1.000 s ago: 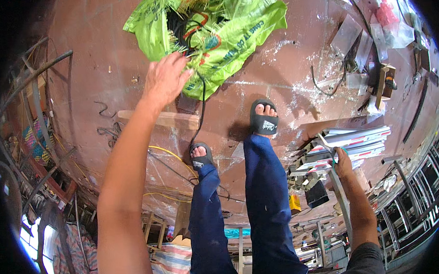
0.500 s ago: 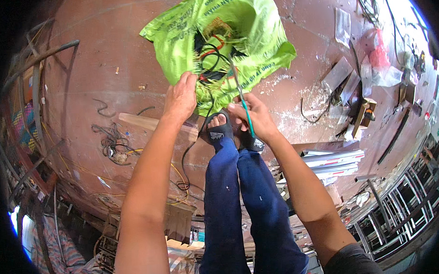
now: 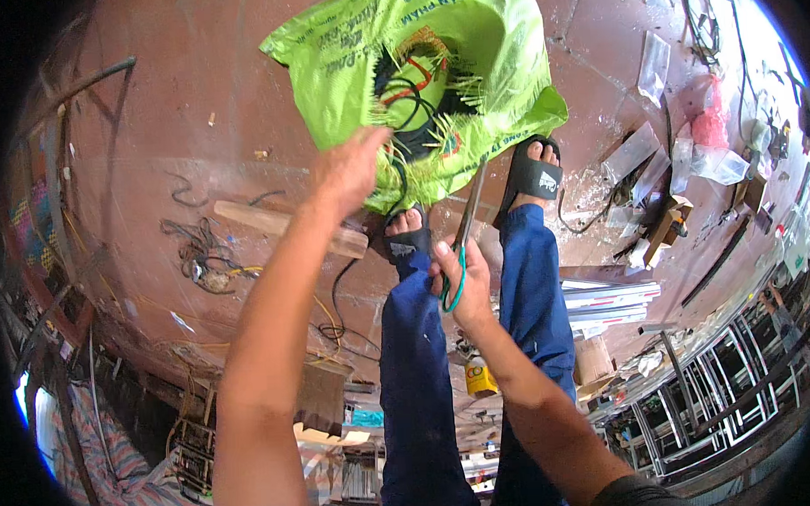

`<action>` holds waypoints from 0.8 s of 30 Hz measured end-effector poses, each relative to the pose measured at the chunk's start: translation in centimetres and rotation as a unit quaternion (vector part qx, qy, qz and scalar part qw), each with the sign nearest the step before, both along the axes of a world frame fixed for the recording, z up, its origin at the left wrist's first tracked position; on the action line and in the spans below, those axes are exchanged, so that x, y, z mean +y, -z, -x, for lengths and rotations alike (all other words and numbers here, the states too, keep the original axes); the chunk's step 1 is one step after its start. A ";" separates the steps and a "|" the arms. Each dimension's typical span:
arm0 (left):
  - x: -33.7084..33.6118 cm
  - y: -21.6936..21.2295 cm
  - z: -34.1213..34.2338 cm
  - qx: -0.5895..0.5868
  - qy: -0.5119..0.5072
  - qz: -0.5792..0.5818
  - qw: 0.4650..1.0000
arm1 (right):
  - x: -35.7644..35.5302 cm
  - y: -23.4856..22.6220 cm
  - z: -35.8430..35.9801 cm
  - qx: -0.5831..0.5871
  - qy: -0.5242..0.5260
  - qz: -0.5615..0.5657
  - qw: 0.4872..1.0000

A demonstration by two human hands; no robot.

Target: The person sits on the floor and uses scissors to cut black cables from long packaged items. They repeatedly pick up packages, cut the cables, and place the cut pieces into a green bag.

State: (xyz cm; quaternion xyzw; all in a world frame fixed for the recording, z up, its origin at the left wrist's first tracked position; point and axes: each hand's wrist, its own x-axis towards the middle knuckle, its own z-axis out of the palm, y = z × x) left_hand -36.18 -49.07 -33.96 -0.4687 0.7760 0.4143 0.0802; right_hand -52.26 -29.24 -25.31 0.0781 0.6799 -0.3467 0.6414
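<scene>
A bright green woven plastic sack (image 3: pixel 333 99) lies in front of me, with a ragged, frayed hole cut in it. Black cable (image 3: pixel 406 106) and something red (image 3: pixel 427 72) show through the hole. My left hand (image 3: pixel 353 170) is closed at the sack's frayed near-left edge, its fingertips slightly blurred. Between my feet, my right hand (image 3: pixel 467 282) grips scissors (image 3: pixel 468 217) by their teal handles. The blades point up toward the sack's near edge and look closed, apart from the frayed hole.
My sandalled feet (image 3: pixel 536 171) stand at the sack's near side. To the left lie a wooden plank (image 3: pixel 257 218) and tangled cord (image 3: pixel 204 251). On the right are cardboard boxes (image 3: pixel 667 230), plastic bags (image 3: pixel 711 122) and white strips (image 3: pixel 612 301). Metal frames (image 3: pixel 714 403) stand lower right.
The scissors have drawn back from the sack's hole toward me, with my right hand. My right foot has stepped out to the right. My left hand stays at the sack's edge.
</scene>
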 end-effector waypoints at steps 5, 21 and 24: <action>-3.6 0.0 3.2 -0.267 0.134 -0.015 0.954 | 2.4 -2.2 0.6 -0.029 0.054 -0.026 0.998; -2.4 5.9 2.9 -0.148 -0.060 -0.325 0.932 | -2.2 -1.7 3.5 -0.093 0.040 -0.022 0.995; -2.6 3.8 4.7 -0.096 -0.256 -0.454 0.848 | -2.2 -1.2 3.0 -0.097 0.079 -0.017 0.992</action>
